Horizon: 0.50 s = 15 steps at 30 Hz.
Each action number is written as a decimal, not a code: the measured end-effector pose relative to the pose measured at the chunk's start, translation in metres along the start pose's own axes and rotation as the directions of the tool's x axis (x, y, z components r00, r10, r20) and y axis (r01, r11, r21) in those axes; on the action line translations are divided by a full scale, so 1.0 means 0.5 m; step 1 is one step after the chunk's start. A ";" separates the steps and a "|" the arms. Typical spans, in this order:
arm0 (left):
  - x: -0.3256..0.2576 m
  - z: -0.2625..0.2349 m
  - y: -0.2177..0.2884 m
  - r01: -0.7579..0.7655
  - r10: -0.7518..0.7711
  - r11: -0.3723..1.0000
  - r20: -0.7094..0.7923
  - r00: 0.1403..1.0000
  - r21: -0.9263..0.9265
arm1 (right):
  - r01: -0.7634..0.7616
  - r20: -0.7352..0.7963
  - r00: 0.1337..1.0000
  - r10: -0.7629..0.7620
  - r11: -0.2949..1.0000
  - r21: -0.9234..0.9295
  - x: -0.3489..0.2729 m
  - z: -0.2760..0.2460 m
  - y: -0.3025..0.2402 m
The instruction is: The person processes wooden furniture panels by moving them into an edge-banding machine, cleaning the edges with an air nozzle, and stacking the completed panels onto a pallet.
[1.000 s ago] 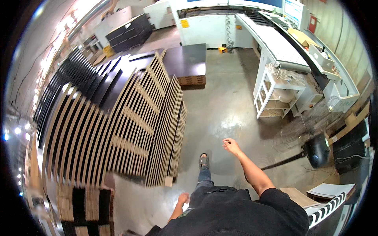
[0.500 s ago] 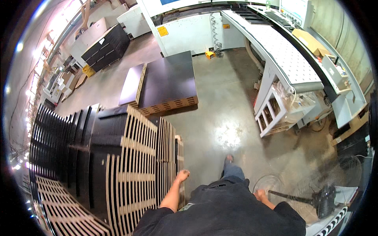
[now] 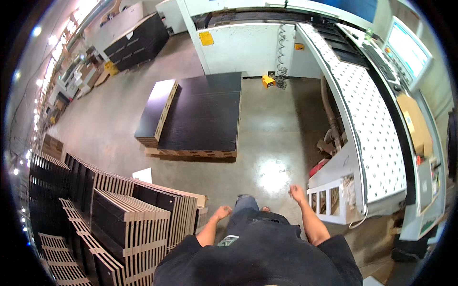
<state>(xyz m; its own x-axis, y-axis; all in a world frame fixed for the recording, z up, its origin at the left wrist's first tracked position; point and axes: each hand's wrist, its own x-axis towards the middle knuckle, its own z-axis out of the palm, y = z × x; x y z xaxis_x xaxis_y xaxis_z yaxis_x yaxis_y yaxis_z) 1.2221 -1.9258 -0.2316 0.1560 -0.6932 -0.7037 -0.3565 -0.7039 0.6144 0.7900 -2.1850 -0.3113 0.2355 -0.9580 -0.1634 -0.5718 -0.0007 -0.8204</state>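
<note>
My left hand [image 3: 222, 212] hangs in front of my body, its fingers curled in with nothing to be seen in them. It is close to the right end of tall stacks of black boards with pale slotted edges [image 3: 145, 229], but does not appear to hold them. Out to the other side, my right hand [image 3: 296, 193] is raised over the floor, loosely closed and carrying nothing visible. The white slatted frame [image 3: 329, 202] under a machine table stands just beyond it. My jeans and one foot show below my black shirt.
A low pile of large black panels [image 3: 205, 112] lies ahead, a narrower stack [image 3: 157, 107] on its left. Along the right runs a white dotted machine table [image 3: 369, 128] with a screen [image 3: 408, 50]. A yellow foot pedal [image 3: 268, 82] sits on the floor by the white machine.
I have moved forward; the panel pile and dotted table look nearer. My right hand has swung forward from beside my hip. The fan-like object at lower right has left the view.
</note>
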 end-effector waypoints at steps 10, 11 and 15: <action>0.376 -0.052 0.078 -0.167 0.164 0.979 0.030 0.986 0.114 | -0.300 0.214 0.948 0.237 0.891 0.340 0.523 -0.115 -0.305; 0.443 -0.100 0.101 -0.113 0.106 0.984 0.057 0.993 0.139 | -0.406 0.235 0.909 0.344 0.855 0.323 0.527 -0.110 -0.264; 0.681 -0.284 0.373 -0.242 0.233 0.959 0.078 0.969 0.149 | -0.564 0.275 0.821 0.500 0.783 0.263 0.493 -0.188 -0.141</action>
<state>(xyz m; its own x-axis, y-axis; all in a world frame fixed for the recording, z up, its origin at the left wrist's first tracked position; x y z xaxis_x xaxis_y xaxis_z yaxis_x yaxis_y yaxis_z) 1.3396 -2.3151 -0.3059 -0.0038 -0.8236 -0.5672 -0.5166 -0.4840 0.7063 0.8143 -2.4480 -0.2423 0.1240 -0.7084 -0.6948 -0.3735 0.6154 -0.6941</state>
